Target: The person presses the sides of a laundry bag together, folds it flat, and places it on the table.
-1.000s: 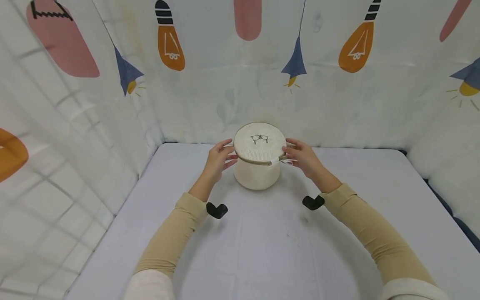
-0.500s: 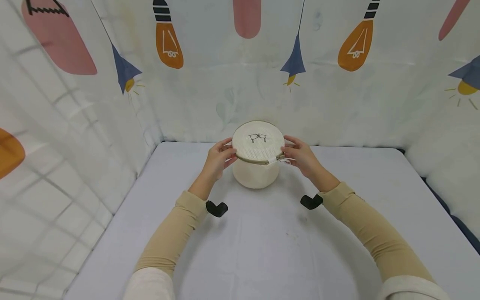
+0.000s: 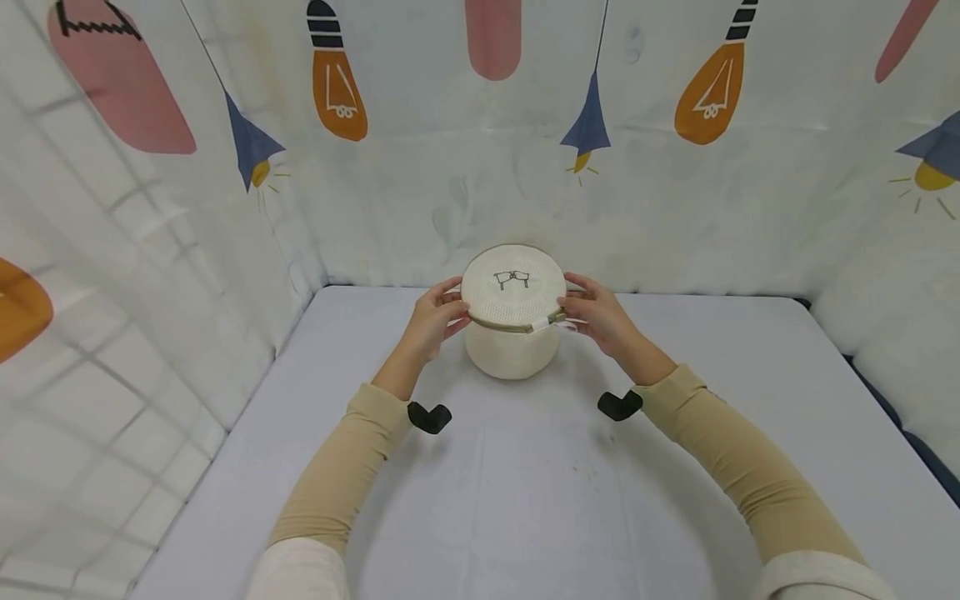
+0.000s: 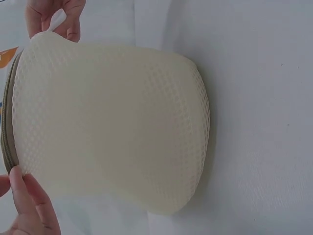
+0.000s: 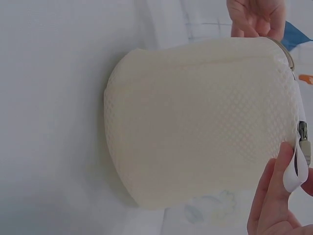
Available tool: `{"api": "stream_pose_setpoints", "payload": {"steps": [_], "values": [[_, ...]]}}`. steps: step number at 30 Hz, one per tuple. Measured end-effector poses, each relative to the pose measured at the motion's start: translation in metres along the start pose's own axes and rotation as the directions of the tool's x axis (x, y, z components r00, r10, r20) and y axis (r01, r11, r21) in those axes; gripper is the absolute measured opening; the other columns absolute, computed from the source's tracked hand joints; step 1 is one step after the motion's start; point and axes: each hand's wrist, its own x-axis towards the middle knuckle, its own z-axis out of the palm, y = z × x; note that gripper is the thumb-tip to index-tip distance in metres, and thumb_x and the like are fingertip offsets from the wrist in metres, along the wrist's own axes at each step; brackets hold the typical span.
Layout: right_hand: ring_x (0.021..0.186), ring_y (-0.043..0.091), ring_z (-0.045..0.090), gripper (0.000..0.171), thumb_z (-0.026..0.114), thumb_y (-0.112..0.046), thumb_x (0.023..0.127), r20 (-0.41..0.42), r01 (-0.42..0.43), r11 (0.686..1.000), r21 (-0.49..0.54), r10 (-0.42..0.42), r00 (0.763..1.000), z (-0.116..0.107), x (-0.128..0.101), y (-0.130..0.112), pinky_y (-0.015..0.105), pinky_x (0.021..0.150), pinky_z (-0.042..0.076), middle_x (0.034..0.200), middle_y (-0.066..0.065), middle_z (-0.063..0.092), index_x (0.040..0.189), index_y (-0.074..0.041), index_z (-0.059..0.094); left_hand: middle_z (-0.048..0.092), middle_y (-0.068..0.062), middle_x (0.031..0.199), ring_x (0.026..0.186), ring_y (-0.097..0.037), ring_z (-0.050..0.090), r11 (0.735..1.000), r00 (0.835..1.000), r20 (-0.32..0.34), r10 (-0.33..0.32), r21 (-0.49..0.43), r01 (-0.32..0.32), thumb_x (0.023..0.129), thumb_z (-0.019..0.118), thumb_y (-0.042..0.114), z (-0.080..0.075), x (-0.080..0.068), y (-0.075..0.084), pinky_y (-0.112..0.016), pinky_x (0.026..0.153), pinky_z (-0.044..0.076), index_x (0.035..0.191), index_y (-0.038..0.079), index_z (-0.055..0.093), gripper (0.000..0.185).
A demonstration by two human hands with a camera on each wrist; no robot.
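A cream mesh laundry bag (image 3: 513, 350), shaped like a drum, stands upright on the table. Its round lid (image 3: 513, 292) bears a small dark line drawing and has a zip along its edge. My left hand (image 3: 435, 318) pinches the rim on the left side; in the left wrist view its fingers (image 4: 30, 203) lie against the zip edge. On the opposite side, my right hand (image 3: 600, 317) pinches the rim near a white loop (image 5: 295, 171) and the zip pull (image 5: 304, 142). Both thumbs are partly out of frame in the wrist views.
A white cloth covers the table (image 3: 510, 492). Behind it hangs a pale curtain (image 3: 480, 183) printed with bulbs and lamps, and another pale sheet (image 3: 150, 317) hangs on the left. A black wrist piece (image 3: 430, 417) juts from each sleeve.
Both hands have shifted slightly left, and the bag's lid has moved left with them while its base has stayed about where it was.
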Motion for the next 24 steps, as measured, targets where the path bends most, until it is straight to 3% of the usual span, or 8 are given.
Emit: {"api": "stream_pose_setpoints", "payload": {"steps": [11,19,24], "values": [[0.098,0.015,0.059,0.069,0.057,-0.007,0.105,0.054,-0.028,1.000,-0.004,0.028,0.998,0.0009,0.0004,-0.0005,0.025,0.080,0.051,0.147,0.018,0.045,0.165,-0.019,0.025,0.051,-0.006,0.120,0.094,-0.015,0.060,0.999,1.000,0.003,-0.009,0.034,0.008,0.098,0.058,-0.002,-0.0041,-0.0017,0.0013,-0.024,0.087,0.056,0.156,0.011,0.043,0.061],[0.103,0.017,0.058,0.071,0.057,-0.007,0.104,0.058,-0.061,0.998,-0.007,0.061,0.996,0.0017,0.0012,0.0000,0.029,0.089,0.049,0.147,0.017,0.044,0.165,-0.022,0.024,0.052,-0.007,0.120,0.094,-0.015,0.059,0.998,1.000,-0.001,-0.015,0.053,0.015,0.098,0.058,-0.001,-0.0059,-0.0007,-0.0004,-0.025,0.087,0.056,0.156,0.012,0.043,0.061],[0.103,0.017,0.058,0.071,0.056,-0.006,0.105,0.073,-0.058,0.998,0.002,0.058,0.996,0.0018,0.0024,0.0026,0.028,0.088,0.049,0.144,0.017,0.046,0.165,-0.022,0.023,0.052,-0.008,0.122,0.093,-0.014,0.059,0.998,1.000,-0.001,-0.020,0.059,0.020,0.099,0.057,-0.001,-0.0071,-0.0012,-0.0011,-0.022,0.084,0.056,0.157,0.012,0.043,0.060]]}}
